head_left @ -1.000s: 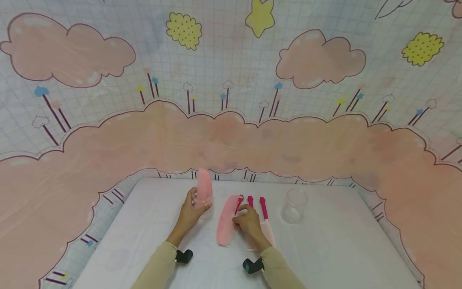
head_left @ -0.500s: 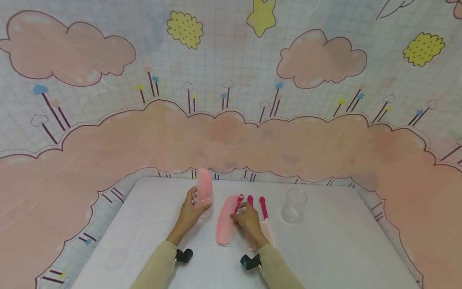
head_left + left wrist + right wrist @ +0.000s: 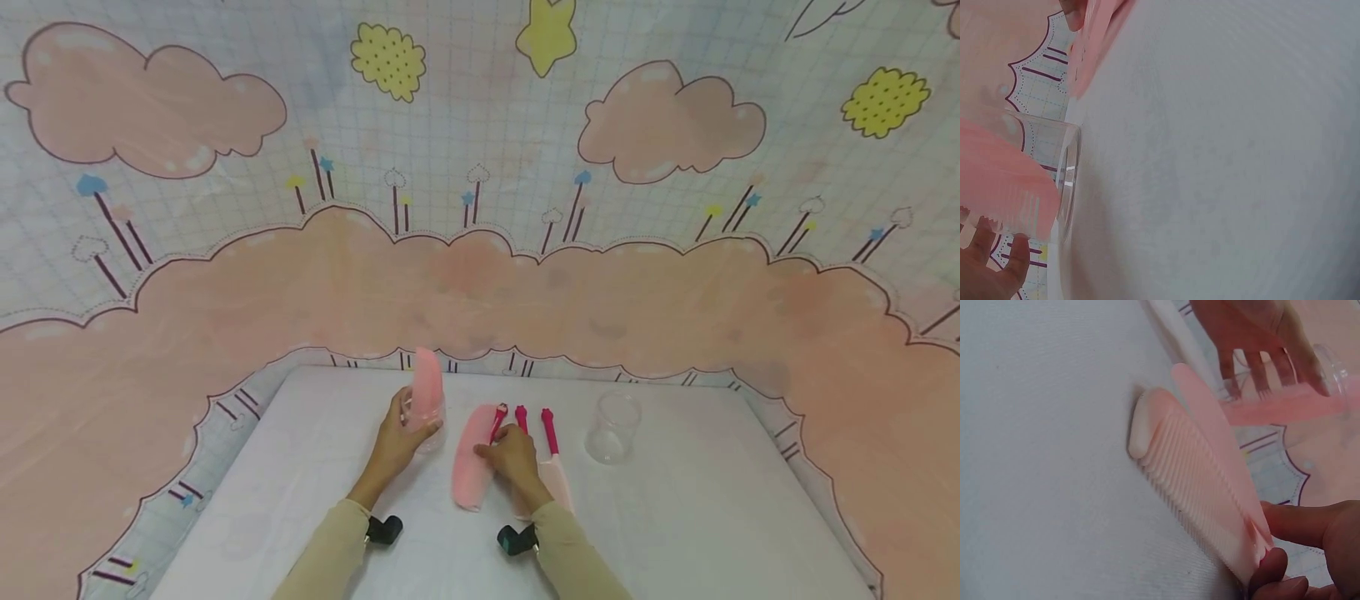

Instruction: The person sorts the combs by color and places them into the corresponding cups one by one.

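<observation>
My left hand (image 3: 399, 437) grips a clear cup (image 3: 431, 427) standing on the white table (image 3: 675, 517). A pink comb (image 3: 427, 388) stands upright in it, also seen as the comb in the cup (image 3: 1004, 187) behind the cup rim (image 3: 1070, 187). My right hand (image 3: 504, 450) pinches the red-handled end of a second pink comb (image 3: 470, 465) that lies flat on the table. In the right wrist view this flat comb (image 3: 1204, 481) has its teeth facing up, with my fingertips (image 3: 1272, 565) at its near end.
Two more red-handled pieces (image 3: 550, 432) lie just right of my right hand. An empty clear cup (image 3: 613, 428) stands further right. A cartoon cloud-print cloth (image 3: 480, 250) hangs behind and around the table.
My right hand has crept slightly left and forward onto the flat comb's handle end. The left hand and its cup have stayed in place.
</observation>
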A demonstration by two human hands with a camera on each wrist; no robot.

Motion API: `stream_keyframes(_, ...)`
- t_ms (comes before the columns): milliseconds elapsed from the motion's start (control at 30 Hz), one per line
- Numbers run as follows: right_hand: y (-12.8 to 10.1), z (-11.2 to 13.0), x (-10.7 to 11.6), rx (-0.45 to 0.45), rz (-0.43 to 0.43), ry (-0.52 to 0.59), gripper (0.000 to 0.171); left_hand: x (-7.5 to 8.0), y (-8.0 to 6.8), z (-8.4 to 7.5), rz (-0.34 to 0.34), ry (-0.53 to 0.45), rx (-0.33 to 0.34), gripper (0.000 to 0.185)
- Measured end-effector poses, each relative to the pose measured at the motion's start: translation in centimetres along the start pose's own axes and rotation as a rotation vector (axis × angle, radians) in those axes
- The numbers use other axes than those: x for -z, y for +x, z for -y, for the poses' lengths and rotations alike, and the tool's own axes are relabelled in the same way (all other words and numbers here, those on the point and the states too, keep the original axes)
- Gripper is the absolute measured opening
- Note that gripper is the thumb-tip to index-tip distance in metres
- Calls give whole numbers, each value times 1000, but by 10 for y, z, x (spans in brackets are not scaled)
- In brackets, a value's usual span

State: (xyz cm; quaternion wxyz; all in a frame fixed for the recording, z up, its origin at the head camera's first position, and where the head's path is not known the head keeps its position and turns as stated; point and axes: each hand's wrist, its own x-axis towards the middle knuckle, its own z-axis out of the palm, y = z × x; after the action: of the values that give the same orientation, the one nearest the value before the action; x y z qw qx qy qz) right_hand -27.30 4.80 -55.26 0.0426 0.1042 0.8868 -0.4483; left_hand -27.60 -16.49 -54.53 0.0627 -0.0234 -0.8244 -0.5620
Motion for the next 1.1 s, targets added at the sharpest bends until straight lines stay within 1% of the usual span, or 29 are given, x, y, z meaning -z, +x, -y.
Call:
stream_keyframes(133, -1, 0, 5, 25, 33, -6, 28, 0, 0, -1, -4, 6, -3, 87)
stream_keyframes(233, 0, -2, 8, 27, 70, 15, 24, -1, 0, 1, -8, 25, -11, 87)
stream_keyframes(367, 3, -5, 12, -3, 121, 101, 19, -1, 0, 1, -15, 42, -23, 86)
stream_keyframes(467, 5, -5, 17, -34, 156, 179, 19, -1, 0, 0, -17, 42, -22, 86)
stream_keyframes(533, 5, -5, 19, -42, 177, 225, 19, -1, 0, -2, -19, 37, -14, 86)
stream_keyframes(600, 5, -5, 21, -38, 185, 248, 18, 0, -1, -4, -16, 33, -10, 86)
stream_keyframes(733, 7, -10, 21, 0, 188, 303, 16, 0, -2, -3, -7, 28, -2, 86)
stream_keyframes(933, 6, -11, 25, 61, 218, 417, 17, 0, -1, -3, -10, 36, -18, 87)
stream_keyframes(1000, 4, -10, 27, 76, 216, 421, 19, 1, -1, -4, -13, 31, -23, 88)
stream_keyframes(1100, 2, -9, 28, 93, 192, 398, 19, 1, -2, -6, -15, 16, -17, 88)
